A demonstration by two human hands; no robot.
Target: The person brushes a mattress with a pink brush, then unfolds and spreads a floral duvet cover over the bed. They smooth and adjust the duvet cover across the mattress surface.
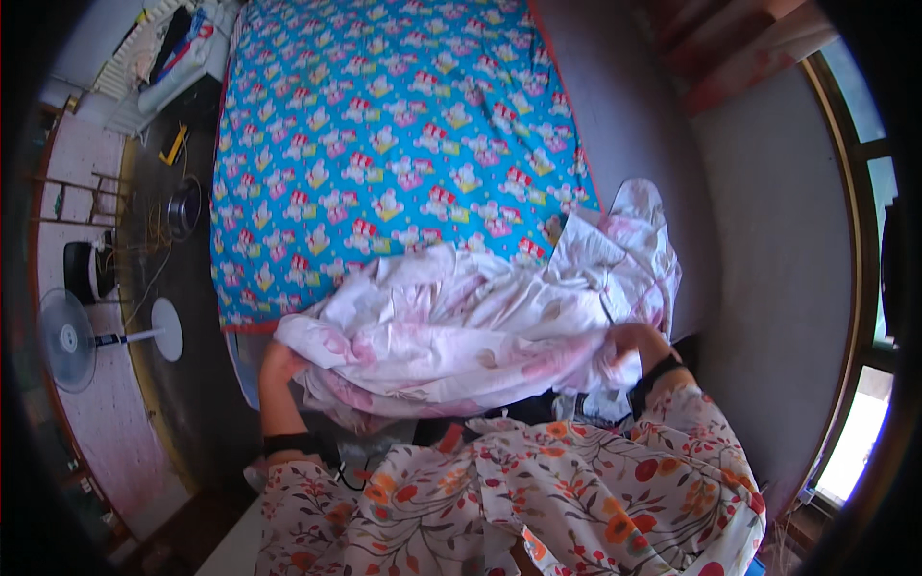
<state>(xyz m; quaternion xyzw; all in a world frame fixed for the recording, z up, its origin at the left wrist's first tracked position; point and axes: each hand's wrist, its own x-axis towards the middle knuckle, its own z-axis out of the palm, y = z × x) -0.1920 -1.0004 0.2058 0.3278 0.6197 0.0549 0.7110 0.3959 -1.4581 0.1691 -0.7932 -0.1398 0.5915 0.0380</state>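
Observation:
A white sheet [432, 331] with pale pink flowers lies bunched across the near end of the bed, its near side lifted and stretched between my hands. My left hand [282, 351] is closed on its left end, fingers partly tucked into the folds. At the right, my right hand [634, 343] grips the same cloth, with most of the fingers hidden by it. The sheet's far right part trails up in a crumpled heap. Under and beyond it spreads a blue cartoon-print bed cover [394, 144] with red edging.
Left of the bed, a standing fan [69, 338], a metal basin [182, 208] and a black chair-like object [86, 272] stand along the wall. A grey wall [778, 250] and a window frame [855, 240] border the right side. Curtains [740, 58] hang at the far right.

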